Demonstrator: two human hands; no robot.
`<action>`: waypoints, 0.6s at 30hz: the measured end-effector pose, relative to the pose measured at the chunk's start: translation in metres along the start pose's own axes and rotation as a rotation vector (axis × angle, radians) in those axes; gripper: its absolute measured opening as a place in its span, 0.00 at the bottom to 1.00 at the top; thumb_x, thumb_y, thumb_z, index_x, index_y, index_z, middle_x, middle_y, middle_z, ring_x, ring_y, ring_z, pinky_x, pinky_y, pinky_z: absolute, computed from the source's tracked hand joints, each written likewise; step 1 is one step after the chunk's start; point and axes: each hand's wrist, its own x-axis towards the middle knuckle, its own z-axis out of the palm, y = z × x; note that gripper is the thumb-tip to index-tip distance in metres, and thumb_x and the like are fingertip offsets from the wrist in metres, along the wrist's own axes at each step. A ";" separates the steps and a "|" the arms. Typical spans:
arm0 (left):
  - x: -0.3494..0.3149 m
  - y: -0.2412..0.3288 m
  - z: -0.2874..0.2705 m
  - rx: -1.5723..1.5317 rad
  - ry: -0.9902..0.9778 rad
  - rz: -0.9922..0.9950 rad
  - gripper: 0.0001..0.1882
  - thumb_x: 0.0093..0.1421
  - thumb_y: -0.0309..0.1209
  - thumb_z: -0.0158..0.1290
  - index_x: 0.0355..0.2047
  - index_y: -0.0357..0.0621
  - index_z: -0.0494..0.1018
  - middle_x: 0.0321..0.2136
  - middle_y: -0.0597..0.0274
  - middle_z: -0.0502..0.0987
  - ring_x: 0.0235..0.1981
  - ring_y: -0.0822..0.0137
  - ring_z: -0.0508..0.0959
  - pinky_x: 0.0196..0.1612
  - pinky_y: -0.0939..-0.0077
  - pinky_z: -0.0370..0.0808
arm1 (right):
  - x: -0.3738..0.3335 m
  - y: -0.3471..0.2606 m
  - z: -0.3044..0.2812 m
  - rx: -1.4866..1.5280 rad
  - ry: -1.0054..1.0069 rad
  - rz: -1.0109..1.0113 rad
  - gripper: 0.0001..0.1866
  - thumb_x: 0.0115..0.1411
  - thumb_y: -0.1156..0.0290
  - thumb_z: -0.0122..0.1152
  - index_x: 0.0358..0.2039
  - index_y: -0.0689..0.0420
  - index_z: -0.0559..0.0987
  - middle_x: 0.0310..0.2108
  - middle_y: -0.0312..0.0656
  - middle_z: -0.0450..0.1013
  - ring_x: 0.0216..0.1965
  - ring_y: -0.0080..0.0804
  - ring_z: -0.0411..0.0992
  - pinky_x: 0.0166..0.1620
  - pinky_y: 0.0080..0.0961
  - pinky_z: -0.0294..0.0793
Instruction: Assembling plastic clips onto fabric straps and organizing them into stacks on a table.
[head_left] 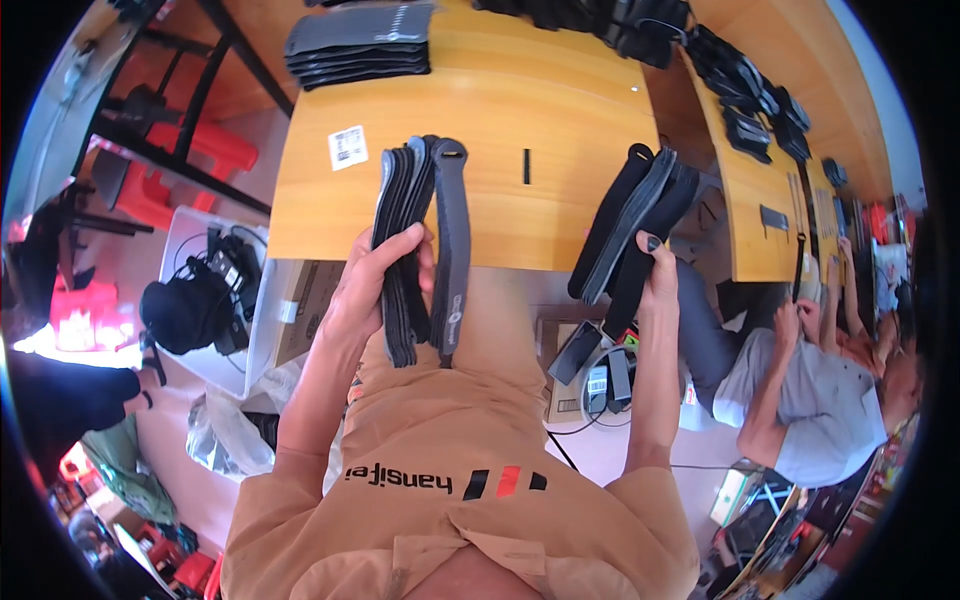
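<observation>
Seated at the edge of the wooden table point(520, 90), seen from above. Left hand point(372, 290) clenched around a thick bundle of flat black strap-like pieces point(415, 240), held upright just over the table's near edge, one longer strap point(452, 250) hanging at the bundle's right side. Right hand point(658, 275) gripping a second, smaller fan of the same black pieces point(632, 225), tilted, off the table's near right corner and well apart from the first bundle. On the table's far left, a neat stack of dark flat pieces point(360, 45); along the table's far edge and further right, more dark pieces in loose heaps point(740, 80). A white label point(347, 147) stuck near the table's left edge, a single small black piece point(526, 166) lying between the two bundles. Judging by this: some pieces already stacked on the table, two handfuls held clear of it, many more unsorted beyond. Below the table's left side, a grey bin point(190, 290) with black cables; right of the table, another person point(820, 400) seated.
</observation>
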 end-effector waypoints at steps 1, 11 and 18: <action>0.009 0.002 0.011 0.004 -0.021 -0.004 0.12 0.58 0.35 0.53 0.32 0.37 0.70 0.20 0.62 0.72 0.17 0.71 0.73 0.23 0.79 0.72 | 0.001 -0.005 -0.004 0.002 0.012 -0.018 0.29 0.46 0.70 0.61 0.49 0.68 0.68 0.44 0.52 0.71 0.40 0.48 0.73 0.49 0.37 0.73; 0.181 -0.051 0.122 0.525 0.001 0.070 0.30 0.56 0.53 0.51 0.32 0.30 0.71 0.22 0.54 0.71 0.26 0.65 0.71 0.33 0.65 0.72 | -0.025 -0.056 -0.002 -0.357 0.127 -0.301 0.23 0.44 0.74 0.62 0.44 0.60 0.72 0.37 0.40 0.74 0.38 0.33 0.73 0.46 0.30 0.73; 0.232 -0.063 0.157 0.831 0.165 0.139 0.29 0.54 0.52 0.51 0.35 0.31 0.72 0.34 0.40 0.76 0.40 0.46 0.76 0.43 0.59 0.71 | -0.034 -0.065 -0.010 -0.270 0.257 -0.352 0.18 0.41 0.75 0.64 0.37 0.59 0.76 0.34 0.37 0.73 0.37 0.29 0.71 0.44 0.25 0.69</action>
